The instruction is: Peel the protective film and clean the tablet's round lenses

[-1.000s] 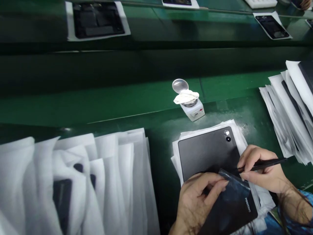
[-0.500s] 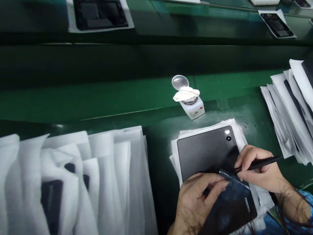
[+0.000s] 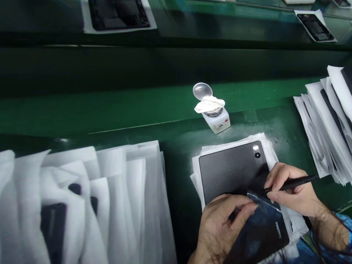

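A dark grey tablet [image 3: 231,172] lies back-up on white foam sheets [image 3: 202,156], its two camera lenses at the far right corner. A clear protective film [image 3: 261,205] is partly lifted from its near half. My left hand [image 3: 220,227] rests on the tablet's near left part, fingers curled and pinching the film's raised edge. My right hand [image 3: 291,192] grips a thin black stylus-like tool [image 3: 294,182], its tip at the film's edge beside the left fingers.
A small white dispenser bottle [image 3: 218,123] with a cloth and an open metal lid stands beyond the tablet. Foam-wrapped tablets overlap in a row at the left [image 3: 110,198] and pile at the right [image 3: 327,121]. Opened tablets on white sheets [image 3: 118,14] lie on the far belt.
The view has drifted slightly, so everything sits a little higher and to the right. Both hands stay in the same place on the film.
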Motion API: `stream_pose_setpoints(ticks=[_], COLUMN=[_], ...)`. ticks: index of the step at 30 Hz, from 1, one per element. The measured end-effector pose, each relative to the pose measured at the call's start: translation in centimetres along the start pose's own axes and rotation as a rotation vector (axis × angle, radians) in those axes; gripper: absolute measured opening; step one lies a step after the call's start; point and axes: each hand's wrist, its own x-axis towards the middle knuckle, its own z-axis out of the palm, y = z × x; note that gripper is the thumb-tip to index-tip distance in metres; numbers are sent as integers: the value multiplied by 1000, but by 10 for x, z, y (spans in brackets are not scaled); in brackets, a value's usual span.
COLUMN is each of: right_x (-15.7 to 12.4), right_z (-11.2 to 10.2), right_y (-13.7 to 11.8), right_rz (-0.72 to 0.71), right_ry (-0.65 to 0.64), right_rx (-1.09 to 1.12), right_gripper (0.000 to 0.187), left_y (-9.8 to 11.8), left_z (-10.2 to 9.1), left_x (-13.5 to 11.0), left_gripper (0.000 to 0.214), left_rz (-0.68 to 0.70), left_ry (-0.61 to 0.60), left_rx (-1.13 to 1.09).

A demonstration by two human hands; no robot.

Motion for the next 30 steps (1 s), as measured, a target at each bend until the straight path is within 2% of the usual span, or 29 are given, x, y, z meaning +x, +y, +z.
stream_pose_setpoints(ticks=[10,15,22,24,27,30], right_x=[1,1,-11,-10,-1,11], right_z=[0,1,4,6,7,6], right_y=[-2,0,7,12,22,31], right_rz=[2,-62,-101,-104,-5,105], right_ry=[-15,-8,-65,21,289,458], right_rx=[-9,-27,86,144,242,313], right_gripper=[15,16,16,18,17,22], left_y=[-1,1,-6,-11,-16,-16], left_z=[1,1,2,5,6,0], left_x=[-2,0,-3,-3,-4,-3], left_gripper=[14,15,13,12,21,22], left_rz=[-29,-62,2,29,88,128], left_ry=[-5,3,13,36,53,-8], left_rx=[11,0,21,36,59,108])
